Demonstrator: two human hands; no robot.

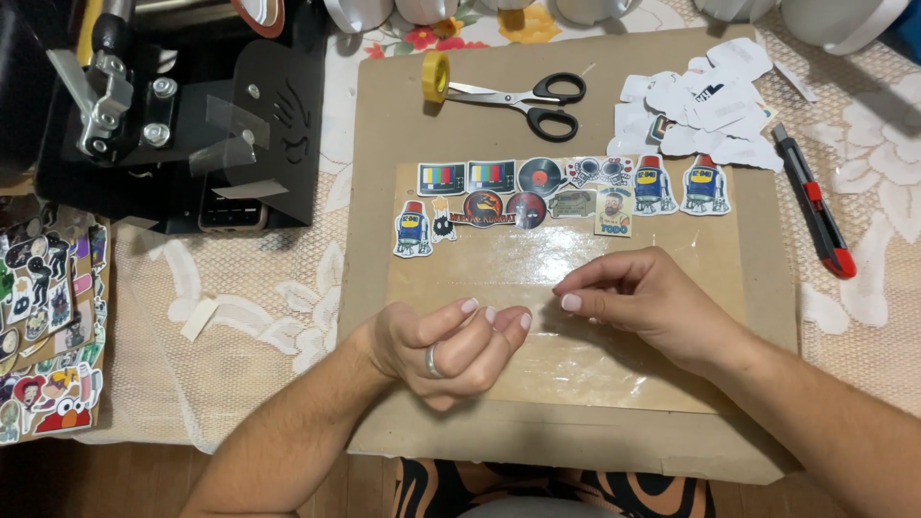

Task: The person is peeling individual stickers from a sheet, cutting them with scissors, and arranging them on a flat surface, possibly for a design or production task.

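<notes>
My left hand point(451, 347) and my right hand point(638, 299) hover close together over a glossy clear sheet point(566, 288) taped on a brown cardboard board point(379, 192). Both have fingertips pinched; whether something thin is held between them I cannot tell. My left hand wears a ring. Along the sheet's far edge lie two rows of cut-out stickers point(537, 192): small screens, round discs, robot figures.
Black-handled scissors point(528, 99) and a yellow tape roll point(436, 76) lie at the board's far edge. A pile of white sticker backs point(700, 105) sits far right, a red utility knife point(815, 206) beside it. A black machine point(192, 115) stands left, a sticker sheet point(48, 326) below it.
</notes>
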